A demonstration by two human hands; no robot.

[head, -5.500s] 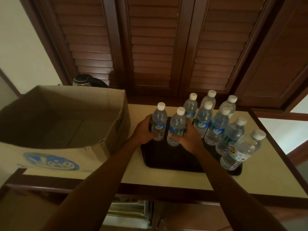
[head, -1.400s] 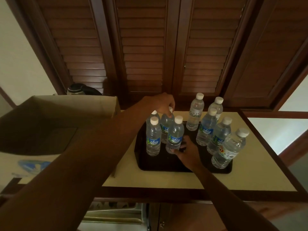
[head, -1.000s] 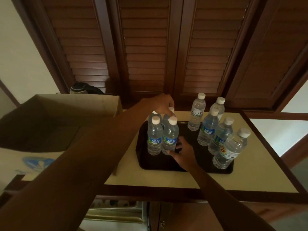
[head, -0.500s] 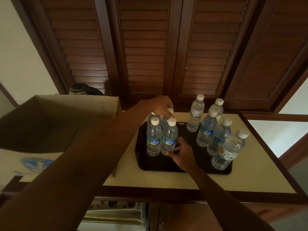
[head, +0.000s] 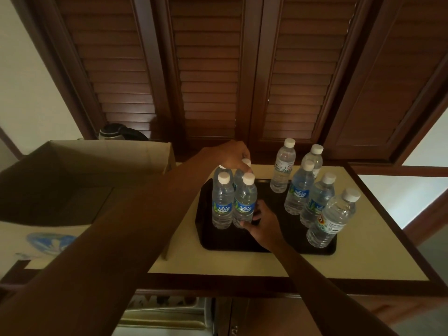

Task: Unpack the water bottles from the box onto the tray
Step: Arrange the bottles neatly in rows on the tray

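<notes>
A black tray [head: 225,241] lies on the cream tabletop and carries several clear water bottles with white caps. A tight cluster stands at the tray's left: two front bottles [head: 222,204] [head: 244,202] and two behind them, partly hidden. My left hand [head: 234,154] rests on the caps of the two back bottles, fingers curled over them. My right hand [head: 260,225] presses against the lower side of the front right bottle of the cluster. Several more bottles [head: 299,190] stand along the tray's right side. The open cardboard box [head: 97,156] sits to the left, its inside dark.
A black kettle [head: 114,132] stands behind the box. Dark wooden louvred doors [head: 208,69] rise behind the table. The tabletop [head: 363,238] has a dark wooden rim and ends close to the tray on the right.
My right hand has pushed the front right bottle leftward against its neighbour, closing the cluster. My left hand has stayed on the back bottles' caps.
</notes>
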